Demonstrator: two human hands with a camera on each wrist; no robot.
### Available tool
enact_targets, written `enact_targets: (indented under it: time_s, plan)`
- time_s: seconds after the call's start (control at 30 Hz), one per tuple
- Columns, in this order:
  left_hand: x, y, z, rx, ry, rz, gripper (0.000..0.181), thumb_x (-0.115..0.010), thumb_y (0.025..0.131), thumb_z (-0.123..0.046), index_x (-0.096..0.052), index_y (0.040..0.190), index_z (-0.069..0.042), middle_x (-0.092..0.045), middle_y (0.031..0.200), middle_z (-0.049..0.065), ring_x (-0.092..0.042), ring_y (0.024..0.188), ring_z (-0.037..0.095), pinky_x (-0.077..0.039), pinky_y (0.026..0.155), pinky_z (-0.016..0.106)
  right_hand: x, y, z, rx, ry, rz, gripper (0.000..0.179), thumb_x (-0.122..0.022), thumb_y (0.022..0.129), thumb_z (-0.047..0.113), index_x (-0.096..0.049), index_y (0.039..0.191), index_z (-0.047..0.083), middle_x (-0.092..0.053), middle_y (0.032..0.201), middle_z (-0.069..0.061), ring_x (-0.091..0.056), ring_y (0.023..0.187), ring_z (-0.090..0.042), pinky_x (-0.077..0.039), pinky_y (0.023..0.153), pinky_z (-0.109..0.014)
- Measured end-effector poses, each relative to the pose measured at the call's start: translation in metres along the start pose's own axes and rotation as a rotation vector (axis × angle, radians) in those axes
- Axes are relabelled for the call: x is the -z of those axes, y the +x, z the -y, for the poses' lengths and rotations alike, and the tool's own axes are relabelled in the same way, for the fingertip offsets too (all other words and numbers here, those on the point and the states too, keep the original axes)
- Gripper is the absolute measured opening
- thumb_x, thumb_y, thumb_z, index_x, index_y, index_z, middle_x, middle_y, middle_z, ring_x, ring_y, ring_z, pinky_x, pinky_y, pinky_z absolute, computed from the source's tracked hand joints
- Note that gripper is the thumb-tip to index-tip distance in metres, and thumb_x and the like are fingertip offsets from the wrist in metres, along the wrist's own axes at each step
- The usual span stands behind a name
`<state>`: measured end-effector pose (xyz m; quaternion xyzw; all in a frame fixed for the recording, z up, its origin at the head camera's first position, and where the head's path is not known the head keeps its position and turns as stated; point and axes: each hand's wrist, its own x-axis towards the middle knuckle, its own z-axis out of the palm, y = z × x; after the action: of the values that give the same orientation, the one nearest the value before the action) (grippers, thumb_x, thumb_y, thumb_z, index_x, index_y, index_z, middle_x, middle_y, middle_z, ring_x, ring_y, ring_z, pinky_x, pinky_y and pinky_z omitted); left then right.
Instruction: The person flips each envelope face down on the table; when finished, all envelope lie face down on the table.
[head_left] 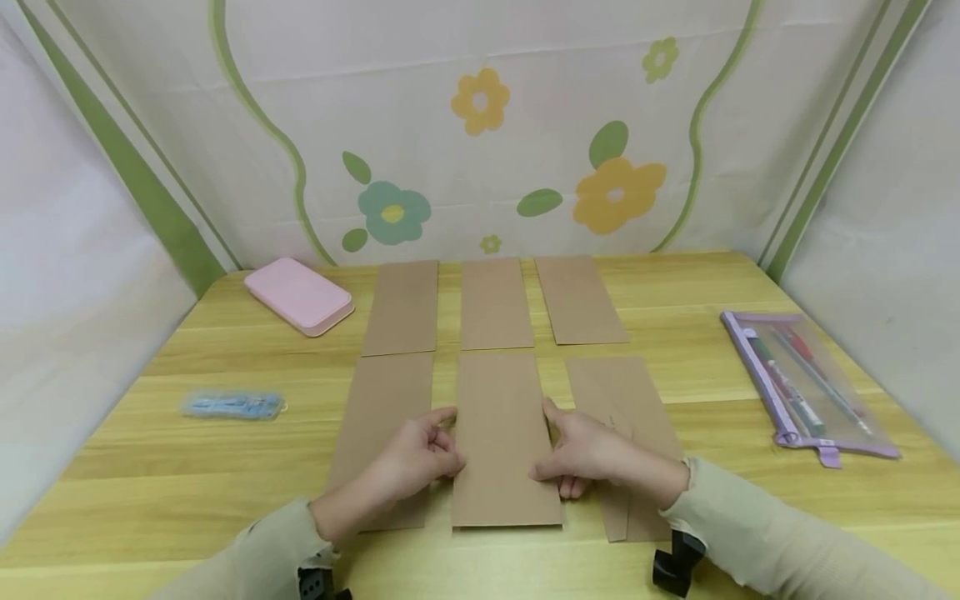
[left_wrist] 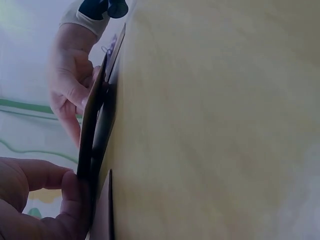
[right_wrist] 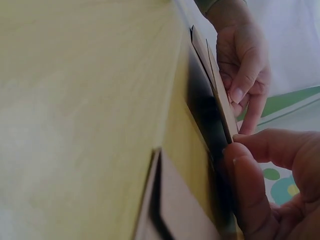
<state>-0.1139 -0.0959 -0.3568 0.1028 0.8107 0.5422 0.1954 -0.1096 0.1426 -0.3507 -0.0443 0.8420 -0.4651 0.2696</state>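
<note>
Both hands hold the front middle brown paper envelope (head_left: 501,433), raised a little off the table, with a dark gap under it in both wrist views. The left hand (head_left: 418,457) pinches its left long edge between thumb and fingers, over the front left envelope (head_left: 386,400). At the opposite long edge, the right hand (head_left: 596,450) pinches it the same way. Under the right wrist lies the front right envelope (head_left: 648,417), its folded seams showing. Its near end also appears in the right wrist view as a brown folded corner (right_wrist: 177,205).
Behind lie a back left envelope (head_left: 401,307), a back middle envelope (head_left: 495,304) and a back right envelope (head_left: 581,300). A pink case (head_left: 300,293) and a blue item in clear wrapping (head_left: 232,405) are at left. At right sits a see-through purple-edged pouch (head_left: 813,387) with pens inside.
</note>
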Motion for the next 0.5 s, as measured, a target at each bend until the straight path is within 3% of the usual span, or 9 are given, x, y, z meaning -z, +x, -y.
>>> enact_targets:
  time_s: [0.17, 0.5]
  plan:
    - [-0.0019, -0.0006, -0.0030, 0.050, 0.016, -0.025, 0.070, -0.068, 0.076, 0.000, -0.036, 0.136, 0.009, -0.050, 0.092, 0.008, -0.048, 0.072, 0.014, -0.039, 0.050, 0.022, 0.0001, 0.0011, -0.0020, -0.001, -0.026, -0.021, 0.103, -0.075, 0.076, 0.016, -0.002, 0.148, 0.002, -0.057, 0.049, -0.007, -0.050, 0.037, -0.012, -0.046, 0.037, -0.026]
    - [-0.0016, -0.0055, -0.0055, 0.012, 0.038, -0.010, 0.075, -0.070, 0.072, 0.002, -0.033, 0.136, 0.013, -0.048, 0.098, 0.008, -0.047, 0.083, 0.016, -0.042, 0.058, 0.020, -0.0013, 0.0026, -0.0030, 0.000, -0.028, -0.040, 0.104, -0.075, 0.076, 0.015, 0.000, 0.148, 0.004, -0.058, 0.051, -0.006, -0.049, 0.037, -0.012, -0.045, 0.036, -0.027]
